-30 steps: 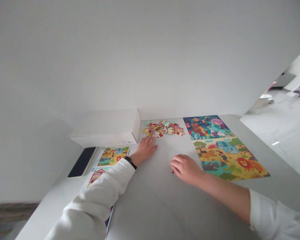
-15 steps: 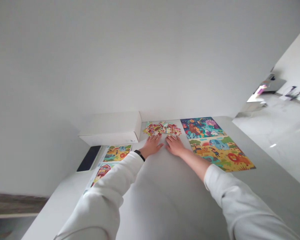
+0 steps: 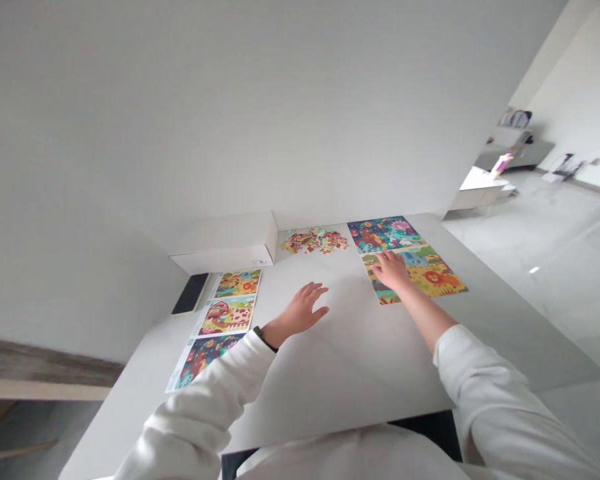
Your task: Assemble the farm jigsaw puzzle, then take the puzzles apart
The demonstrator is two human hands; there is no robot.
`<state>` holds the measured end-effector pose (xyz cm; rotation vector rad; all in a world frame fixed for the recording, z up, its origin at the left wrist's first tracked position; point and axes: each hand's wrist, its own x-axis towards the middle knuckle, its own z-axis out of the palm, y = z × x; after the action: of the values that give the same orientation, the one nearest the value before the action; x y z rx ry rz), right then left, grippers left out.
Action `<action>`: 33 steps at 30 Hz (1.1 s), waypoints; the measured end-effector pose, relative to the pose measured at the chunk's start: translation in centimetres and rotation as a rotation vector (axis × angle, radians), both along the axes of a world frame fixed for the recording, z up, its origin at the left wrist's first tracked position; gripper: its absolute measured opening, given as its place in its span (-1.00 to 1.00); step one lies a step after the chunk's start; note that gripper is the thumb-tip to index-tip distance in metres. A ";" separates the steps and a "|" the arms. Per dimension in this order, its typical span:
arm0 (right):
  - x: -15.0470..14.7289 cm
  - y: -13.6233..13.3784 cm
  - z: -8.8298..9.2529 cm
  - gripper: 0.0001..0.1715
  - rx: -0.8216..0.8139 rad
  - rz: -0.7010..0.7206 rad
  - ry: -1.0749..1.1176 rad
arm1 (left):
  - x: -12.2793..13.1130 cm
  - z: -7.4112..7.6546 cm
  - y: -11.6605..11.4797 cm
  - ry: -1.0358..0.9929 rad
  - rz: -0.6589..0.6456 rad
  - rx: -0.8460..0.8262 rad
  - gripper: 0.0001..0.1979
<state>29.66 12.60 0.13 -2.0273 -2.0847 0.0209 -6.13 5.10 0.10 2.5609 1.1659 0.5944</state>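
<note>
My left hand [image 3: 303, 311], fingers spread and holding nothing, is over the middle of the white table [image 3: 325, 373]. My right hand [image 3: 392, 270] rests, fingers stretched out, on the left part of a yellow animal jigsaw puzzle [image 3: 435, 275] with a lion and a blue elephant. Directly behind that puzzle lies a dark blue one [image 3: 387, 233] with animals and plants. A heap of loose jigsaw pieces [image 3: 316, 241], mostly red, yellow and green, is by the wall, beyond my left hand.
A long white box [image 3: 225, 241] stands against the wall at the back left. In front of it lie a dark phone-like slab [image 3: 191, 294] and a sheet with three printed puzzle pictures [image 3: 227, 315], partly behind my left sleeve. The floor [image 3: 555, 233] shows beyond the table's right edge.
My right hand has moved from the loose pieces rightward onto the yellow puzzle. My left hand has drawn back from the heap toward me. The camera view has shifted, showing more of the table's near edge.
</note>
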 end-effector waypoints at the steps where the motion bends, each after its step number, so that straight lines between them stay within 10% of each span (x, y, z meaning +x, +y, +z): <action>1: 1.7 -1.4 -0.2 -0.37 -0.037 -0.070 0.000 | 0.6 0.0 -0.9 -0.007 -0.016 -0.014 -0.44; 5: 3.6 -6.4 -0.7 -0.24 -0.211 -0.178 -0.009 | 3.5 -0.1 -3.0 -0.035 -0.062 -0.053 -0.42; 11: -4.2 -11.9 -0.4 -0.21 -0.266 -0.142 -0.010 | 5.0 -0.4 -4.7 -0.023 0.005 -0.034 -0.43; 22: -19.2 -16.6 4.0 -0.29 -0.502 0.306 -0.016 | -4.6 0.3 -8.9 0.248 0.194 -0.100 -0.33; 27: -17.5 -15.2 4.7 -0.46 -0.467 0.582 0.244 | -9.0 -0.4 -9.8 -0.033 0.234 -0.216 -0.36; 33: -9.4 -11.1 3.2 -0.52 -0.235 0.095 0.782 | -8.5 -0.3 -9.4 -0.791 0.541 -0.534 -0.41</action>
<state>20.28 1.48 3.30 -1.6276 -1.6996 0.9467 -14.63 -4.31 -0.22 1.3421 1.4235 1.0919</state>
